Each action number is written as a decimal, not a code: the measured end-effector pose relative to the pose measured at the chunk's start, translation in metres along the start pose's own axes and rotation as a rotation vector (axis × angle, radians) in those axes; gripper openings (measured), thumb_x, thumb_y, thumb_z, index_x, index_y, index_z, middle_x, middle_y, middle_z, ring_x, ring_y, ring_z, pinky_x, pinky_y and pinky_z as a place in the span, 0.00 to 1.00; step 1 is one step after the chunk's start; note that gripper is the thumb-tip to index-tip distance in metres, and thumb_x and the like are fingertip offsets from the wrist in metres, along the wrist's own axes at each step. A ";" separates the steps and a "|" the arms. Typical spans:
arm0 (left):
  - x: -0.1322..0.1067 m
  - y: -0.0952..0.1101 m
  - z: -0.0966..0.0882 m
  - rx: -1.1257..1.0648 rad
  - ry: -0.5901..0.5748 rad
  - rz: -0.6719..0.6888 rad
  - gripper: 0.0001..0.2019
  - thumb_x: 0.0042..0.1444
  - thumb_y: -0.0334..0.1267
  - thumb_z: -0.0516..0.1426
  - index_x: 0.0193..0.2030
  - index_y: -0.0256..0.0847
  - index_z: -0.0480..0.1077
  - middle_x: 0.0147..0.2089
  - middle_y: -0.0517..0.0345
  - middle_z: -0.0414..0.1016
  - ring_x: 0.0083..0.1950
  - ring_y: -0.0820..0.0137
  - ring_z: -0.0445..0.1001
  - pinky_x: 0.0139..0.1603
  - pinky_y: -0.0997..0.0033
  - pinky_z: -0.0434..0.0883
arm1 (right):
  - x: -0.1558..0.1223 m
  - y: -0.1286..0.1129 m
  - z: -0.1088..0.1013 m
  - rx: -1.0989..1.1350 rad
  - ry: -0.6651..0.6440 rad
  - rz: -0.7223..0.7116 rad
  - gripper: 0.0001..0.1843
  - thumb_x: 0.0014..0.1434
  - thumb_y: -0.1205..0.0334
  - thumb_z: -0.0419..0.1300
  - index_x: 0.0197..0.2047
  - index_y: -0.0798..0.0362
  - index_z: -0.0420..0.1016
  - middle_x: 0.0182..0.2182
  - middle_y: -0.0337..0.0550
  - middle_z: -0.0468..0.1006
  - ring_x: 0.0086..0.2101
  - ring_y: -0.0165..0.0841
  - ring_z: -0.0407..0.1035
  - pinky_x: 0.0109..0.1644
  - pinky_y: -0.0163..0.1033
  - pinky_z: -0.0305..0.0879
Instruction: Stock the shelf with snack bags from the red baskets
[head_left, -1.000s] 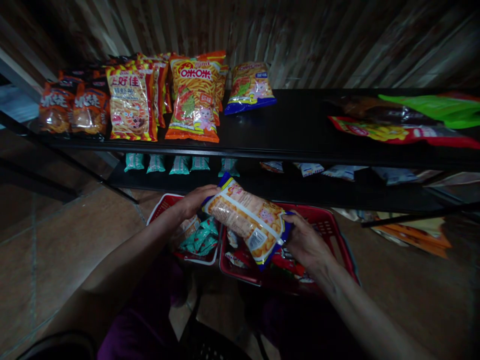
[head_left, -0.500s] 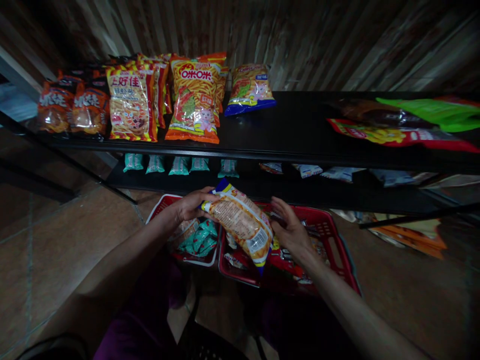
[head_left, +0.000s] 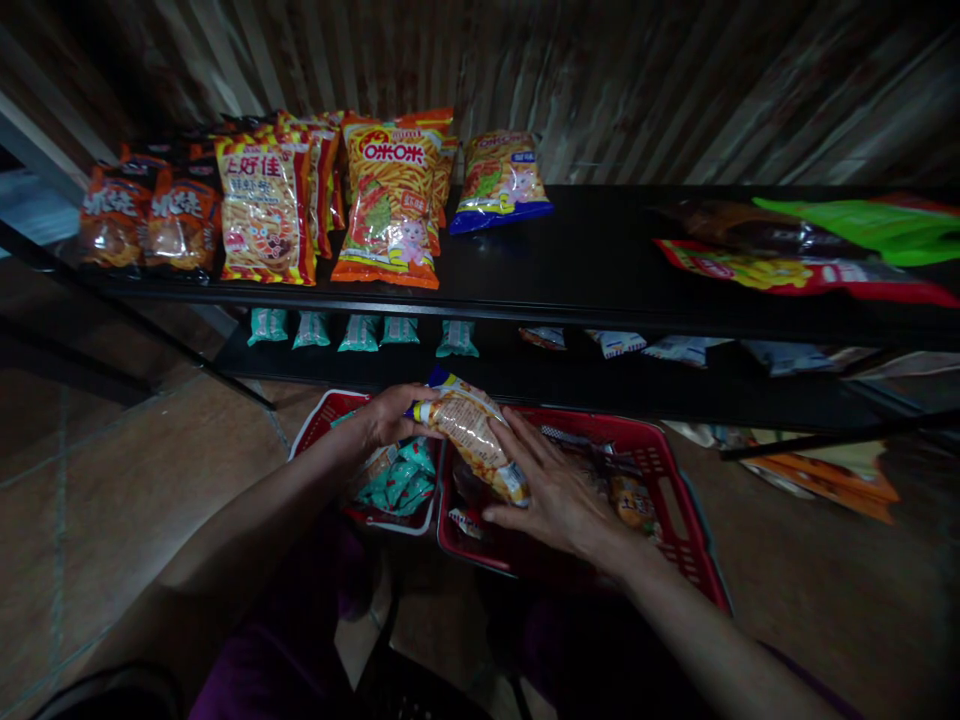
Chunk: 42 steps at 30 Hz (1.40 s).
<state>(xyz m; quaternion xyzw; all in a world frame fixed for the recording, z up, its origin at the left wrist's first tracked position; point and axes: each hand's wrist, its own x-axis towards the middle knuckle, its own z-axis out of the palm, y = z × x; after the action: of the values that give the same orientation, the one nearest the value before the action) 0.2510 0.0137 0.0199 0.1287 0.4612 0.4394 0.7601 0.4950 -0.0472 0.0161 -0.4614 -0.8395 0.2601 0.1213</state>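
Note:
My left hand (head_left: 390, 415) is closed on the top end of a yellow and blue snack bag (head_left: 466, 432) held over two red baskets. My right hand (head_left: 551, 490) lies on the lower end of the same bag with its fingers stretched out, above the larger red basket (head_left: 664, 500). The smaller red basket (head_left: 322, 420) on the left holds teal packets (head_left: 401, 480). On the black top shelf (head_left: 600, 260) stands a matching yellow and blue bag (head_left: 499, 180) beside orange snack bags (head_left: 390, 205).
Dark orange bags (head_left: 146, 215) fill the shelf's left end; red, yellow and green bags (head_left: 825, 250) lie flat at the right. A lower shelf carries small teal packets (head_left: 360, 330) and pale packets (head_left: 675, 347). Brown tiled floor (head_left: 112, 470) spreads to the left.
The snack bag has turned edge-on and dropped lower toward the baskets. My right hand has shifted from the bag's right edge to lie over its lower end.

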 end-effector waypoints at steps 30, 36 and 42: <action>-0.016 -0.031 0.009 0.174 -0.153 -0.187 0.21 0.51 0.50 0.57 0.47 0.37 0.69 0.47 0.47 0.75 0.46 0.61 0.73 0.47 0.60 0.68 | 0.005 0.014 0.004 1.822 -0.097 0.719 0.33 0.44 0.71 0.59 0.56 0.57 0.65 0.46 0.53 0.78 0.47 0.46 0.72 0.54 0.56 0.64; -0.029 -0.036 0.011 0.132 -0.302 -0.144 0.27 0.46 0.40 0.64 0.53 0.42 0.63 0.51 0.47 0.74 0.49 0.59 0.74 0.52 0.53 0.67 | 0.007 0.013 0.005 1.801 -0.121 0.703 0.34 0.48 0.72 0.60 0.59 0.55 0.61 0.47 0.51 0.77 0.45 0.42 0.73 0.52 0.54 0.67; -0.033 -0.042 0.011 0.160 -0.195 -0.048 0.31 0.43 0.34 0.66 0.54 0.41 0.61 0.51 0.46 0.73 0.47 0.60 0.75 0.52 0.53 0.68 | 0.009 0.000 -0.007 1.574 -0.214 0.746 0.43 0.48 0.69 0.67 0.63 0.43 0.53 0.50 0.47 0.75 0.42 0.40 0.74 0.42 0.52 0.74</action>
<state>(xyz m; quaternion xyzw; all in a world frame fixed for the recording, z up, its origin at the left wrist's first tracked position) 0.2767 -0.0339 0.0200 0.2202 0.4216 0.3683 0.7988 0.4928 -0.0376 0.0215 -0.4610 -0.2177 0.8284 0.2320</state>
